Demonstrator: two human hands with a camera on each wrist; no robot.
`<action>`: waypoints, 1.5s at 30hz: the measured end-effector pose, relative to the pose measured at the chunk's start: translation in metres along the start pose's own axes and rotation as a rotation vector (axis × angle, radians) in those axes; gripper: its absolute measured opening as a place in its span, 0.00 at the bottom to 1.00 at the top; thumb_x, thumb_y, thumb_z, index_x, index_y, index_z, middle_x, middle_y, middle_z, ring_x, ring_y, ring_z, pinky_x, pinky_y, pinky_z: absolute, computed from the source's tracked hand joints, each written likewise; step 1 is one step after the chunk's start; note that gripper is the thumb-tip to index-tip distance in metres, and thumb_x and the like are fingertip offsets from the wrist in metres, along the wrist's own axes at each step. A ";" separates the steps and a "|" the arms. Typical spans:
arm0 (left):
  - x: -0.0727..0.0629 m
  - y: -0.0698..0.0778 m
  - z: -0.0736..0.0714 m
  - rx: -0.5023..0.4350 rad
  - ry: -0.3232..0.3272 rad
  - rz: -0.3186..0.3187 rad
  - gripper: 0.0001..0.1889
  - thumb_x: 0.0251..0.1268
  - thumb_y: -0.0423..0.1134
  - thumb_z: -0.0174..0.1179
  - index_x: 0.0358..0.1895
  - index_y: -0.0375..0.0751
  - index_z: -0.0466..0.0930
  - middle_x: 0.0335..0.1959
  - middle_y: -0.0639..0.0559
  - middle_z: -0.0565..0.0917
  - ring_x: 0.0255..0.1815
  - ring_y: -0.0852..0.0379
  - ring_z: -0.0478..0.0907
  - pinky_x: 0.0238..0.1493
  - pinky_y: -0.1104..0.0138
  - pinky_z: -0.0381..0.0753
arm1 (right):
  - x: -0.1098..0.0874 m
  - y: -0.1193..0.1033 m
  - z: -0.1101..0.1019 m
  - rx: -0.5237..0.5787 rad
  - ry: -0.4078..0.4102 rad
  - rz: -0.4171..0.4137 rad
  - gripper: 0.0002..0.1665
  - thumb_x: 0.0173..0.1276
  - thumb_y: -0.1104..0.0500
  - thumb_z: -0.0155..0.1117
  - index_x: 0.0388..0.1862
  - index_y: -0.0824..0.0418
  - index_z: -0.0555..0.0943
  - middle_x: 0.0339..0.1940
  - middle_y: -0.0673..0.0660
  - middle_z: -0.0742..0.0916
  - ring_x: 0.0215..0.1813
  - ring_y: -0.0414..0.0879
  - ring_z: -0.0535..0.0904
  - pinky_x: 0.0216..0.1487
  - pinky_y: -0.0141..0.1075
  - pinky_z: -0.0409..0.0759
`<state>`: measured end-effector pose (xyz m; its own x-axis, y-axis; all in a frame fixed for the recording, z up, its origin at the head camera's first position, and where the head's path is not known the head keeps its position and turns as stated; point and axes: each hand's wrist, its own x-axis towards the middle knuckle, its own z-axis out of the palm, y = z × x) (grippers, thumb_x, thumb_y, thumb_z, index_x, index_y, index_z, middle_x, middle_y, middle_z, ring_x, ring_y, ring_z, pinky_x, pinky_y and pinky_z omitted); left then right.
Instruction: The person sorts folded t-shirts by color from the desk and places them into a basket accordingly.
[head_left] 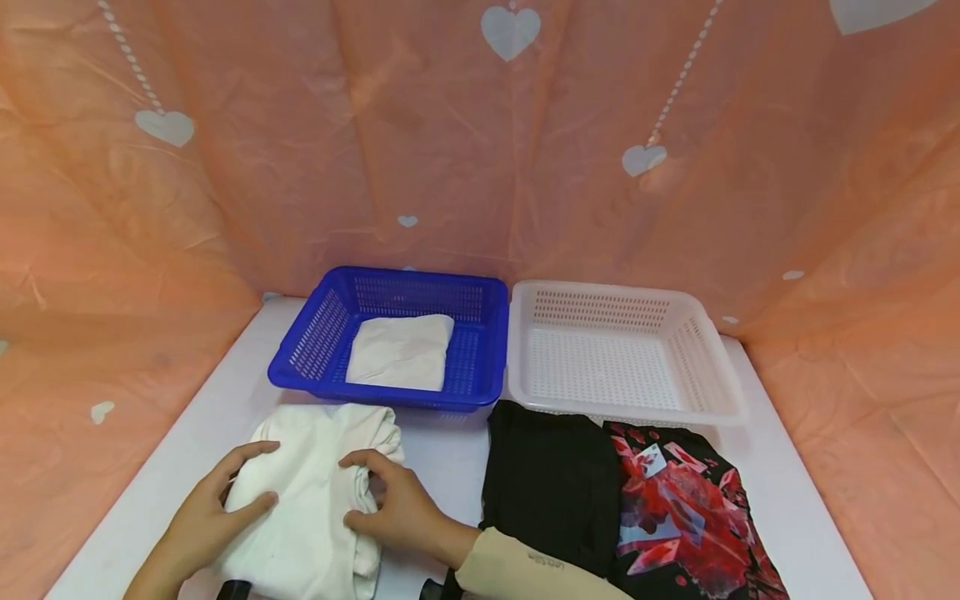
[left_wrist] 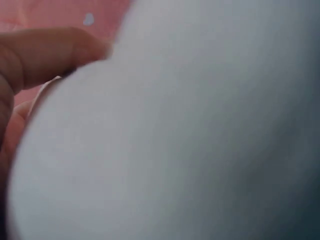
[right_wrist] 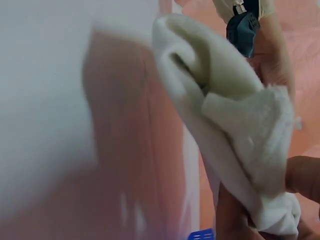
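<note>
A folded white cloth [head_left: 303, 500] lies at the front left in the head view, with a hand on each side. The left hand [head_left: 206, 508] grips its left edge, thumb on top. In the left wrist view, blurred white cloth [left_wrist: 165, 135] fills most of the picture, with a fingertip pressed to its edge. The right hand [head_left: 397, 504] pinches the layered right edge between thumb and fingers. From the right wrist, the cloth's rolled folds [right_wrist: 240, 135] show above a shiny white tabletop, tilted up off it.
Behind the cloth stands a blue basket [head_left: 315, 383] holding a smaller folded white cloth [head_left: 401, 350]. A white basket [head_left: 630, 412] stands beside it. Folded black cloth [head_left: 555, 475] and black-and-red patterned cloth [head_left: 690, 508] lie at the right. An orange curtain [head_left: 450, 150] surrounds the table.
</note>
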<state>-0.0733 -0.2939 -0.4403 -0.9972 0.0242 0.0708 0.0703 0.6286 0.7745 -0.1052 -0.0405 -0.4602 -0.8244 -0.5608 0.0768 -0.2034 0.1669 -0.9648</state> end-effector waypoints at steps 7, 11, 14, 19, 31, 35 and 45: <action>-0.002 0.020 -0.001 -0.035 0.053 0.109 0.30 0.56 0.31 0.68 0.63 0.47 0.70 0.45 0.80 0.72 0.31 0.69 0.78 0.25 0.67 0.79 | -0.004 -0.014 -0.010 -0.109 0.010 -0.090 0.33 0.55 0.68 0.70 0.59 0.48 0.73 0.27 0.52 0.86 0.25 0.25 0.74 0.29 0.21 0.77; -0.001 0.031 -0.003 -0.012 0.081 0.142 0.30 0.54 0.30 0.69 0.62 0.46 0.71 0.43 0.78 0.74 0.32 0.70 0.78 0.26 0.69 0.79 | -0.005 -0.021 -0.017 -0.137 0.024 -0.129 0.33 0.55 0.67 0.70 0.59 0.48 0.73 0.28 0.54 0.87 0.27 0.25 0.75 0.30 0.21 0.77; -0.002 0.038 -0.006 0.008 0.088 0.129 0.30 0.54 0.31 0.69 0.62 0.48 0.71 0.41 0.77 0.75 0.32 0.70 0.78 0.26 0.69 0.79 | -0.007 -0.028 -0.021 -0.127 0.026 -0.137 0.33 0.56 0.67 0.70 0.59 0.48 0.73 0.28 0.54 0.87 0.26 0.25 0.75 0.29 0.22 0.77; -0.005 0.053 -0.009 -0.005 0.098 0.148 0.31 0.55 0.30 0.69 0.64 0.47 0.70 0.45 0.75 0.76 0.38 0.73 0.76 0.30 0.74 0.78 | -0.011 -0.038 -0.028 -0.091 0.028 -0.153 0.34 0.56 0.68 0.68 0.60 0.47 0.72 0.29 0.57 0.87 0.23 0.26 0.75 0.25 0.23 0.77; 0.004 0.086 -0.007 -0.115 0.137 0.240 0.33 0.55 0.23 0.65 0.66 0.41 0.68 0.48 0.67 0.77 0.45 0.72 0.77 0.36 0.76 0.80 | -0.007 -0.059 -0.062 -0.166 0.108 -0.215 0.41 0.55 0.69 0.68 0.65 0.43 0.69 0.46 0.54 0.82 0.29 0.32 0.73 0.38 0.26 0.76; 0.014 0.092 -0.008 -0.122 0.147 0.273 0.32 0.55 0.22 0.64 0.65 0.40 0.68 0.49 0.67 0.77 0.45 0.71 0.77 0.38 0.78 0.79 | -0.005 -0.067 -0.074 -0.146 0.105 -0.221 0.40 0.57 0.70 0.66 0.66 0.44 0.69 0.47 0.57 0.83 0.33 0.34 0.77 0.39 0.27 0.78; 0.047 0.110 -0.014 -0.169 0.166 0.374 0.31 0.54 0.19 0.63 0.63 0.38 0.70 0.51 0.63 0.76 0.44 0.68 0.76 0.39 0.79 0.78 | 0.007 -0.080 -0.105 -0.208 0.184 -0.245 0.38 0.58 0.68 0.66 0.65 0.44 0.69 0.42 0.56 0.83 0.25 0.36 0.78 0.28 0.31 0.80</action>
<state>-0.1117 -0.2343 -0.3426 -0.8858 0.0921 0.4548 0.4423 0.4638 0.7676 -0.1503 0.0268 -0.3558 -0.8151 -0.4524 0.3619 -0.4945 0.2178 -0.8415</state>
